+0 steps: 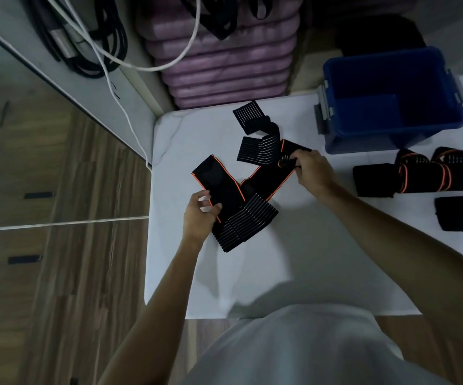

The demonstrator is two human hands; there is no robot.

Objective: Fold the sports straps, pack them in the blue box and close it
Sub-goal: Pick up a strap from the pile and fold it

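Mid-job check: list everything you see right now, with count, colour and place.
Sports strap being folded: one, black with orange edging, table centre.
Striped strap: one, black, behind it.
Rolled straps: a cluster, count unclear, black and orange, right of table.
Folded strap: one, black, far right edge.
Blue box: one, open, far right corner; no lid seen.
Table: one, white.
Stacked mats: purple, beyond table.
Cables: black and white, upper left.
Left hand: holds strap's near end.
Right hand: pinches strap's far end.
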